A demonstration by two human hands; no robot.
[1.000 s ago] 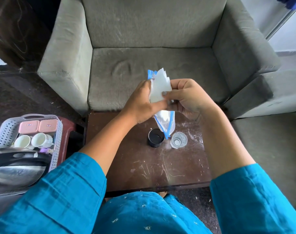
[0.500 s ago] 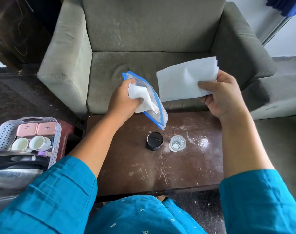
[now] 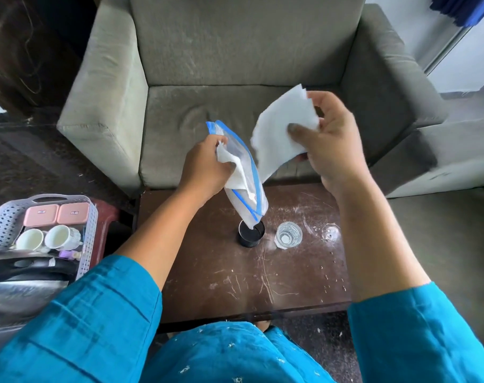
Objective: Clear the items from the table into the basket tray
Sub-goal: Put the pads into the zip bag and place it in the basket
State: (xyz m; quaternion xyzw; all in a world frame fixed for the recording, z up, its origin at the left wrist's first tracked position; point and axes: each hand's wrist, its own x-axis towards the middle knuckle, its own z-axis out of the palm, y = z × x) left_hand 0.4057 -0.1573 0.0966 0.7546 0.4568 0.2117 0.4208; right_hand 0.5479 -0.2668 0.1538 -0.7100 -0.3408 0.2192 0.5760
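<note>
Holding the zip-lock bag [image 3: 243, 172] in my left grip [image 3: 204, 167], fingers curled round it and its crumpled tissue [image 3: 229, 161], I pinch a white paper sheet [image 3: 282, 134] in my right grip [image 3: 334, 142], both above the surface [image 3: 235, 277]. The bag's low corner hangs right at the black cup [image 3: 250, 237], which stands beside the glass tumbler [image 3: 288, 235]. I judge a swing toward the basket tray [image 3: 93, 225] on my left could tip either.

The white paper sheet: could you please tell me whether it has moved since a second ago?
Yes: the paper sheet left the zip bag and moved right, from over the black cup to over the glass.
</note>
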